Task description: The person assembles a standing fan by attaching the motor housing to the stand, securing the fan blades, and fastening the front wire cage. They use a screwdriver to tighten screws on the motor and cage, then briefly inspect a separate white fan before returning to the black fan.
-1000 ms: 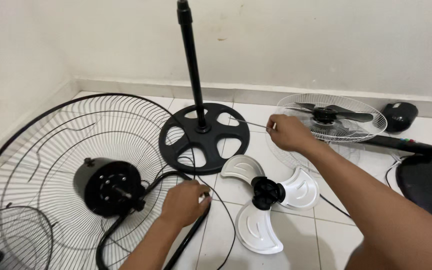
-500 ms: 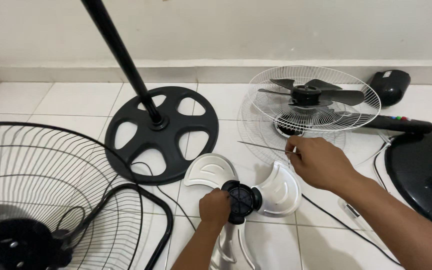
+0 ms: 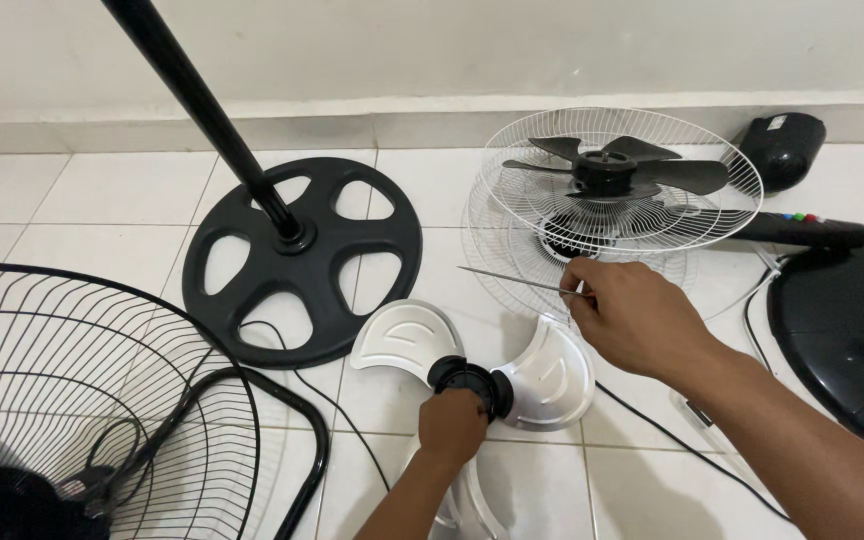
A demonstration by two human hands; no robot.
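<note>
Head view: white fan blade [image 3: 542, 375] lies loose on the tiled floor [image 3: 82, 190], its black hub [image 3: 472, 385] gripped by left hand [image 3: 452, 425]. Thin metal rod [image 3: 517, 281] is pinched in right hand [image 3: 637, 320]. Fan parts remain unassembled.

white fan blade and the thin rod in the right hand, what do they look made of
White three-lobed fan blade: likely moulded plastic, smooth with a soft sheen and a black hub. Thin grey rod pinched by the right hand: probably metal, straight, slim and dull silver.

White fan blade [image 3: 542, 375] with black hub [image 3: 472, 383]; black round stand base [image 3: 302, 255]; white wire grille [image 3: 622, 195]; white tiles [image 3: 72, 190].
</note>
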